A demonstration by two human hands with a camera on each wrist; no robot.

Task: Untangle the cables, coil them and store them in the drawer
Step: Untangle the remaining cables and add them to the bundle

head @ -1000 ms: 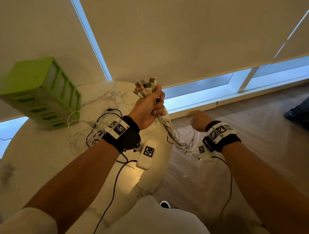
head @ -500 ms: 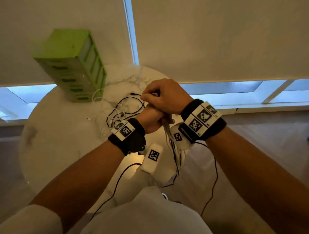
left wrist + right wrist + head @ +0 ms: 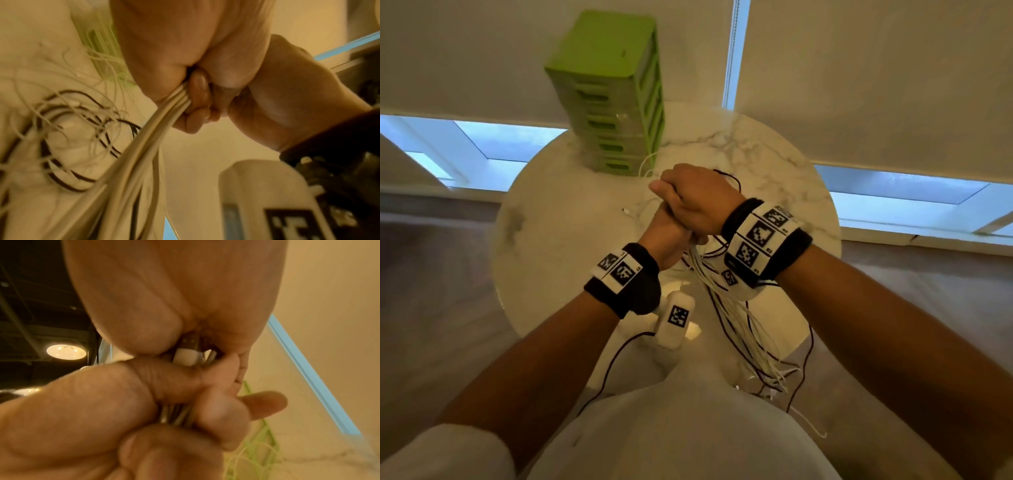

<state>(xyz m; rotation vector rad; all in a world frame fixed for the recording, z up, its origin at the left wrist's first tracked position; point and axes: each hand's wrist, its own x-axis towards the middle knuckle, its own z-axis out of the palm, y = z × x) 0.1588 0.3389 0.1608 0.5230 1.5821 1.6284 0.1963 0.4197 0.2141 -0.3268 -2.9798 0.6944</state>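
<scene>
Fig.: two hands stacked on one bundle of cables, above a round marble table (image 3: 774,164).
Step in hand (judged): gathering plug ends into one fist before combing the strands out; untangling barely begun, no coil made yet.
Technique: keep plug ends level & pinned in one fist; run the other hand down the strands w/ loose fingers, not a hard pull, so knots slide instead of tightening. Work one strand free at a time, thin white ones first. Hold the bundle over the table so freed ends don't drop to the floor.
Left hand (image 3: 666,236): lower of the two, fist closed tight round the white cable bundle (image 3: 726,305); strands exit below the little finger, seen close in the left wrist view (image 3: 131,155).
Right hand (image 3: 697,197): on top, fingers curled over the plug ends; a white USB plug (image 3: 188,353) sits between palm and fingers, so it is clamped on the bundle's top, touching the left hand.
Cables, held: hang from the fists past the table's near edge, white plus a few dark strands.
Cables, loose: a tangled white and black heap (image 3: 68,129) lies on the table behind the hands.
Drawer unit (image 3: 616,92): green, far side of table, drawers look closed; well apart from the hands.
</scene>
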